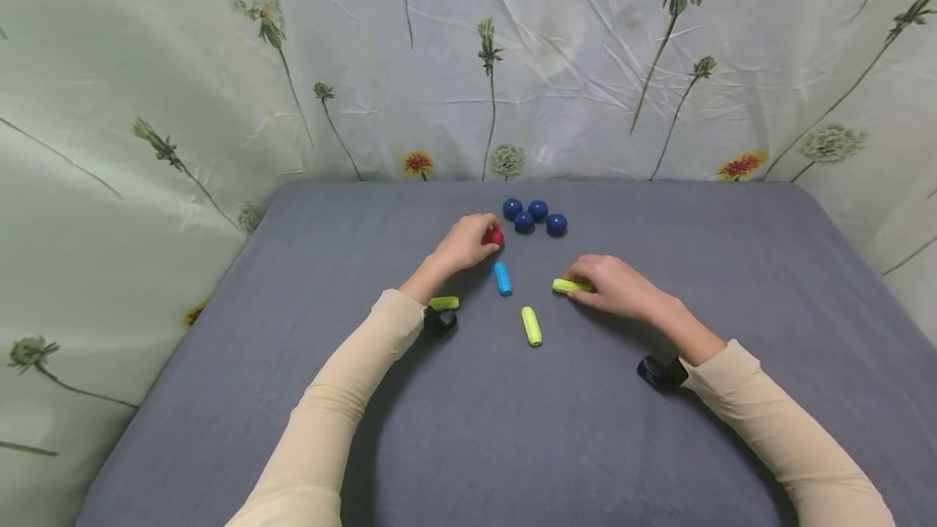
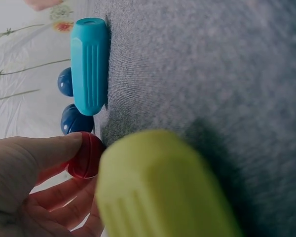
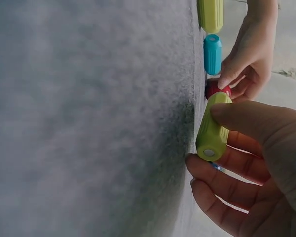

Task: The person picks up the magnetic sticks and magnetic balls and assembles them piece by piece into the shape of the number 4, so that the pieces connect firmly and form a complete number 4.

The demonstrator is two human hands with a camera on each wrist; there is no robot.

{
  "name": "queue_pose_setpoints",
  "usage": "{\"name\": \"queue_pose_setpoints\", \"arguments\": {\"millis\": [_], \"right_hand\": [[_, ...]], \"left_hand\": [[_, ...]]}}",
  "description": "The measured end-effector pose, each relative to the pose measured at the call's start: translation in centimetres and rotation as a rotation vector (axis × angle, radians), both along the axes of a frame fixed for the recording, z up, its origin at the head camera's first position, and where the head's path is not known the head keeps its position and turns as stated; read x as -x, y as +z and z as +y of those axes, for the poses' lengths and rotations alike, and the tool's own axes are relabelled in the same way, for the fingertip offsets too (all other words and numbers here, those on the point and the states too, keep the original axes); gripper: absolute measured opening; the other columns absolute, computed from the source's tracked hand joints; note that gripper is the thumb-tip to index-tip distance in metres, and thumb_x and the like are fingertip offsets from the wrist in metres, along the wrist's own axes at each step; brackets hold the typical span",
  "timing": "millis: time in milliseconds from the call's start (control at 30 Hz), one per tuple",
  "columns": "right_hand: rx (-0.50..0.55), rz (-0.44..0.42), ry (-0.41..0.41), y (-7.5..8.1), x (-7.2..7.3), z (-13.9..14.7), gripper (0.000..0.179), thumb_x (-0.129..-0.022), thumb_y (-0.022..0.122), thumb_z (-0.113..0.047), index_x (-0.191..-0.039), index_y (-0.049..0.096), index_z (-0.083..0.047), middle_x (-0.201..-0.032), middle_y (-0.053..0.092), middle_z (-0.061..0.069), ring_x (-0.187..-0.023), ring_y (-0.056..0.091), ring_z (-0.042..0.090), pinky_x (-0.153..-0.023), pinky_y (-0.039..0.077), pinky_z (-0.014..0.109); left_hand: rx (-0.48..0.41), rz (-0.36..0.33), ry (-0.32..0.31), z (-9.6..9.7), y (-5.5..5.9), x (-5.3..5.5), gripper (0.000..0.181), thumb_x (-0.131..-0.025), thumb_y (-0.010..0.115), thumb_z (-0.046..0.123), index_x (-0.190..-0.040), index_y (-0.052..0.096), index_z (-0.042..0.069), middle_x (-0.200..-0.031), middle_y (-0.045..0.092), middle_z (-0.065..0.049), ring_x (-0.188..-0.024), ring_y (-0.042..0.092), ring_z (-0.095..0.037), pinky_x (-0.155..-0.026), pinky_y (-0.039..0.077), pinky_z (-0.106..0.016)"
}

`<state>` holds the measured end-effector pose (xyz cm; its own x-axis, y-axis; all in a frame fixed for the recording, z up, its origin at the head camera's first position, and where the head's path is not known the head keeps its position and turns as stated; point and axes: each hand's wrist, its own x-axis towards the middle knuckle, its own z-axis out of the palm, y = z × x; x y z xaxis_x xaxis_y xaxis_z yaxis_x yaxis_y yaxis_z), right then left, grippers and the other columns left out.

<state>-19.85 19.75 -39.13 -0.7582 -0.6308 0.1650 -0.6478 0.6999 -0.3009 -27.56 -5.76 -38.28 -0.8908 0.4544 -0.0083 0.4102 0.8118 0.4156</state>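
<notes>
My left hand (image 1: 465,244) pinches a red ball (image 1: 498,237) between thumb and fingers, low over the grey cloth. In the left wrist view the thumb lies across the red ball (image 2: 87,155). My right hand (image 1: 611,283) grips a yellow-green ribbed rod (image 1: 565,286), the thumb on top and fingers behind. One end of that rod (image 3: 212,128) shows a small metallic disc in the right wrist view. Between the hands lies a blue rod (image 1: 503,278). Nearer the body is a second yellow-green rod (image 1: 531,326); another yellow-green rod (image 1: 445,302) is partly hidden by the left wrist.
Several dark blue balls (image 1: 524,222) sit grouped just beyond the left hand, towards the far edge. Grey cloth (image 1: 527,437) covers the table. A flower-printed curtain (image 1: 454,63) hangs behind it and on the left. Black wrist cameras (image 1: 662,373) are strapped to both wrists.
</notes>
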Motion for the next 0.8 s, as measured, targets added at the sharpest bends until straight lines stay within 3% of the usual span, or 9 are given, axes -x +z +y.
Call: {"name": "queue_pose_setpoints", "arguments": {"millis": [367,600,800], "right_hand": [[0.064,-0.046,-0.039,-0.1,1.7,-1.3,0.014,-0.084,0.068,-0.016,-0.096,0.068,-0.007,-0.080,0.063,0.002,-0.068,0.048,0.010,-0.064,0.039,0.026],[0.101,-0.099,-0.066,-0.3,2.4,-2.2,0.016,-0.086,0.065,-0.016,-0.099,0.068,-0.007,-0.086,0.068,0.004,-0.073,0.055,0.011,-0.068,0.046,0.030],[0.153,-0.137,-0.072,-0.5,3.1,-2.6,0.015,-0.087,0.065,-0.016,-0.099,0.068,-0.008,-0.089,0.069,0.005,-0.075,0.059,0.012,-0.067,0.047,0.029]], "left_hand": [[-0.003,-0.021,0.048,-0.1,0.1,-0.5,0.033,-0.089,0.063,0.020,-0.120,0.056,0.009,-0.115,0.064,-0.012,-0.101,0.061,-0.026,-0.084,0.049,-0.038],[0.024,-0.001,0.025,-0.4,-0.2,-0.5,0.038,-0.091,0.061,0.020,-0.128,0.057,0.013,-0.124,0.061,-0.011,-0.112,0.058,-0.026,-0.094,0.047,-0.040],[-0.011,0.007,0.009,-0.9,-0.5,-0.6,0.035,-0.089,0.064,0.016,-0.124,0.061,0.010,-0.120,0.064,-0.011,-0.110,0.058,-0.025,-0.094,0.046,-0.038]]}}
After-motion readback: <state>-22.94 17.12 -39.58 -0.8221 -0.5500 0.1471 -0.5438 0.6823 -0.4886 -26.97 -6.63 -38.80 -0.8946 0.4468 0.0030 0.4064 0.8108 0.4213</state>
